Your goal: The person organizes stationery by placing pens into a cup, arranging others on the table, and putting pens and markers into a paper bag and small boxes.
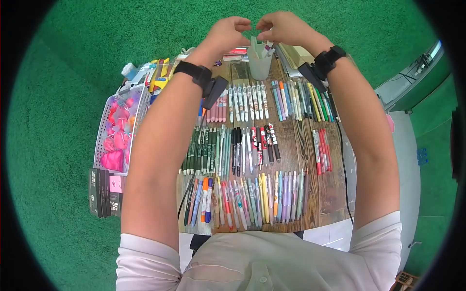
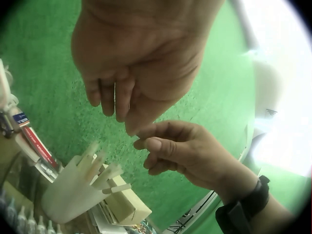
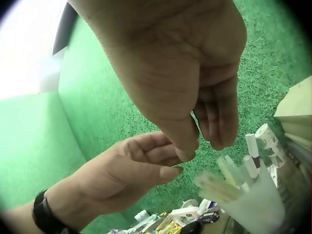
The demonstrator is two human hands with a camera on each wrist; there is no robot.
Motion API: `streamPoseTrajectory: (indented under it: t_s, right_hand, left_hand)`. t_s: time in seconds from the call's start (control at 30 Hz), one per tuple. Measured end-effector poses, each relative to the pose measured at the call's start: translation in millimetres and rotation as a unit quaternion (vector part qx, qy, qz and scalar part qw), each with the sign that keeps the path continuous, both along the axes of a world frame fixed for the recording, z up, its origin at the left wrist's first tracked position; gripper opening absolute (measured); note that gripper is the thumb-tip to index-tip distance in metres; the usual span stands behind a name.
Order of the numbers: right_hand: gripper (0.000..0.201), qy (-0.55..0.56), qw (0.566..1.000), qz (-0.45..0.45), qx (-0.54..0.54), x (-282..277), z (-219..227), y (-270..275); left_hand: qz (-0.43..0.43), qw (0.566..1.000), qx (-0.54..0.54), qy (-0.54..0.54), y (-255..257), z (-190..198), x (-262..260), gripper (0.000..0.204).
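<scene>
Shirt [image 1: 252,252], pen cup [image 1: 260,67] just below fingers [image 1: 239,21]

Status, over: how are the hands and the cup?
Left hand, right hand: empty, near frosted cup. Cup upright, holding slim items. No obstruction seen between hands and cup.

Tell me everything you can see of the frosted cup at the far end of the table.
The frosted cup is whitish and translucent, apparently plastic, with a round open mouth and smooth walls narrowing slightly towards the base. It stands upright on the wooden table, beyond the rows of pens, with a pale box to its right. Several slim, pen-like items lean inside, poking above the rim. Neither the left hand nor the right hand grips it.
</scene>
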State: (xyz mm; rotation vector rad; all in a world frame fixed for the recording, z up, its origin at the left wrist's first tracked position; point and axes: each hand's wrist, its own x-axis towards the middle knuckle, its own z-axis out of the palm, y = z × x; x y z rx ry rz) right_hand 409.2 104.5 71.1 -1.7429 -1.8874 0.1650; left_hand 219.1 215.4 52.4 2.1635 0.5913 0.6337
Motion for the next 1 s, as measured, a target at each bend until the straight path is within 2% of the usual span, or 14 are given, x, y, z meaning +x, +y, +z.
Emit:
streamPoseTrajectory:
  t_s: [0.1,0.17,0.27,0.33,0.4,0.43,0.53,0.57,0.7,0.77,0.8,0.87,0.93,1.0]
  right_hand:
    - [0.025,-0.011,0.998,-0.036,0.042,-7.0,21.0,-13.5]
    - [0.029,-0.070,0.992,-0.078,0.069,-17.5,43.0,-29.5]
    - [0.032,-0.038,0.992,-0.084,0.081,-36.4,63.8,-48.1]
    - [0.031,-0.051,0.992,-0.065,0.095,-49.3,74.3,-57.3]
    - [0.030,-0.058,0.993,-0.036,0.099,-70.3,83.1,-67.7]
    - [0.029,-0.051,0.994,-0.037,0.088,-86.5,89.4,-75.4]
    - [0.022,-0.005,0.998,0.017,0.062,-135.4,89.2,-86.7]
    - [0.022,0.007,0.998,0.044,0.048,-154.1,82.1,-86.1]
    - [0.019,-0.047,0.982,0.175,0.049,-226.7,58.5,-86.3]
    - [0.018,-0.062,0.969,0.238,0.026,-266.6,43.9,-90.0]
    - [0.019,-0.054,0.949,0.309,0.041,-279.8,28.8,-82.4]
    - [0.020,-0.063,0.926,0.372,0.006,-312.5,5.1,-73.4]
    - [0.021,-0.096,0.895,0.430,0.070,-341.3,-43.1,-49.8]
    - [0.015,-0.117,0.898,0.423,0.031,-371.5,-63.3,-55.2]
  left_hand:
    - [-0.001,1.000,0.011,-0.025,0.1,14.5,-24.1,0.060]
    - [0.015,0.999,0.007,-0.045,-4.5,27.2,-41.6,0.051]
    - [0.026,0.998,0.015,-0.059,-11.0,47.5,-76.4,0.048]
    - [0.036,0.997,0.026,-0.068,-19.3,59.8,-104.7,0.041]
    - [0.076,0.993,0.086,-0.011,-33.5,71.4,-142.0,0.035]
    - [0.082,0.985,0.148,-0.037,-36.8,69.6,-161.1,0.028]
    - [0.206,0.966,0.139,0.065,-107.8,94.6,-213.2,0.021]
    - [0.189,0.967,0.148,0.080,-125.6,95.5,-236.6,0.022]
    - [0.248,0.959,0.022,0.133,-162.6,73.9,-317.6,0.023]
    - [0.272,0.949,0.017,0.160,-159.3,37.5,-370.9,0.023]
    - [0.283,0.941,0.014,0.187,-160.1,22.8,-389.9,0.024]
    - [0.345,0.917,0.030,0.200,-197.1,4.5,-401.4,0.020]
    - [0.354,0.904,0.119,0.210,-216.8,-29.6,-419.0,0.018]
    - [0.362,0.885,0.140,0.258,-234.4,-51.9,-423.5,0.020]
